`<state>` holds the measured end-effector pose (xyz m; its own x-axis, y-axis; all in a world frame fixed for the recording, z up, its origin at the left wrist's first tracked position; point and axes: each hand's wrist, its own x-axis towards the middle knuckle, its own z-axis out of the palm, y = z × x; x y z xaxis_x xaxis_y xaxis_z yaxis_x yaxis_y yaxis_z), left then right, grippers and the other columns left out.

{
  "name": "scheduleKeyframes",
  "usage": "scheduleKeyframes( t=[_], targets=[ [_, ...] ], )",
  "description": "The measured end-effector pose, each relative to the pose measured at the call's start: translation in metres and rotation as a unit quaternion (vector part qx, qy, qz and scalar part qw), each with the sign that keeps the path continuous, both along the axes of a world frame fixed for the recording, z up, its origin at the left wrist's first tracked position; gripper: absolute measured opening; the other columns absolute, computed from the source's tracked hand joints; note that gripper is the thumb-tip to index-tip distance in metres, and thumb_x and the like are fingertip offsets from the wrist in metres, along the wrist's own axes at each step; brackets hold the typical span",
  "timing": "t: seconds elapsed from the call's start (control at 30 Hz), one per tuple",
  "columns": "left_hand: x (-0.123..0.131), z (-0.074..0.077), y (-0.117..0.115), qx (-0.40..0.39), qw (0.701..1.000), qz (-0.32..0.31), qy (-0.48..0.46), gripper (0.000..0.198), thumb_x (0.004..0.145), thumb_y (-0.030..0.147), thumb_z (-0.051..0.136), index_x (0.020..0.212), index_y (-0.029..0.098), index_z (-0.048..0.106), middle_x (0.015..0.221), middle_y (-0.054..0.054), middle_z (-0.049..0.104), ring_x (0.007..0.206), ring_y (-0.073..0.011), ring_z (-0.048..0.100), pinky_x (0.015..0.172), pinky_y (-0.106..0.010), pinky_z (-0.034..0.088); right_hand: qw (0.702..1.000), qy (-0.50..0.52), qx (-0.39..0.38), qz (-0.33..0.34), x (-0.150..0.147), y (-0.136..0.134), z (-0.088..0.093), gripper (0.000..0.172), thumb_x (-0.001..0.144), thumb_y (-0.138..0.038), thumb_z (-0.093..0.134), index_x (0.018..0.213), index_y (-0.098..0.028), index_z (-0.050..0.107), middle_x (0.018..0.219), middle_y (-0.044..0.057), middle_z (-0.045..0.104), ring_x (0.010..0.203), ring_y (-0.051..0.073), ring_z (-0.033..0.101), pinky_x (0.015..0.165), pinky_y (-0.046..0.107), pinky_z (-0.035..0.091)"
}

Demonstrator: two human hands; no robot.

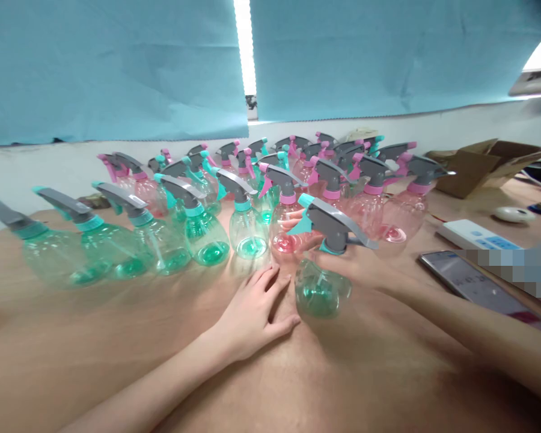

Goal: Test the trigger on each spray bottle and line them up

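- Head view: your right hand (pixel 365 264) had its fingers curled round the neck of the green spray bottle (pixel 321 291), just under its grey trigger head (pixel 338 227).
- The bottle sat low over the wooden table (pixel 117 361), in front of the rows of bottles (pixel 198 234).
- Your left hand (pixel 252 313) lay flat just beside it, fingers loosely spread.
- The bottle looked empty: probably light, thin-walled and tippy. The neck is the stiff place to grip.

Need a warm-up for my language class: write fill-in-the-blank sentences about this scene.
1. The right hand holds a green bottle by its ___.
2. The left hand lies flat, ___ of that bottle.
3. The other bottles are green or ___.
Missing: neck; left; pink.
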<state>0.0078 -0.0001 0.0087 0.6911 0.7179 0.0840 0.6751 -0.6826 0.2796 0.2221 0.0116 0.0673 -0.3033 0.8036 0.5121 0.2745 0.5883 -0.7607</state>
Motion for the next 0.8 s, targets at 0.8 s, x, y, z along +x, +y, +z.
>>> scheduleKeyframes(
  t=[0.8],
  targets=[
    [-0.0005,-0.0005,-0.0001,-0.001,1.000,0.000,0.005,0.066,0.087,0.054,0.056,0.138,0.015,0.045,0.146,-0.018,0.039,0.136,-0.0338,0.032,0.108,-0.052,0.031,0.997,0.027,-0.060,0.032,-0.0020,-0.0027,0.0047,0.031,0.071,-0.009,0.050,0.092,-0.026,0.065,0.105,-0.002,0.070,0.101,0.019,0.066,0.087,0.033,0.054]
  ],
)
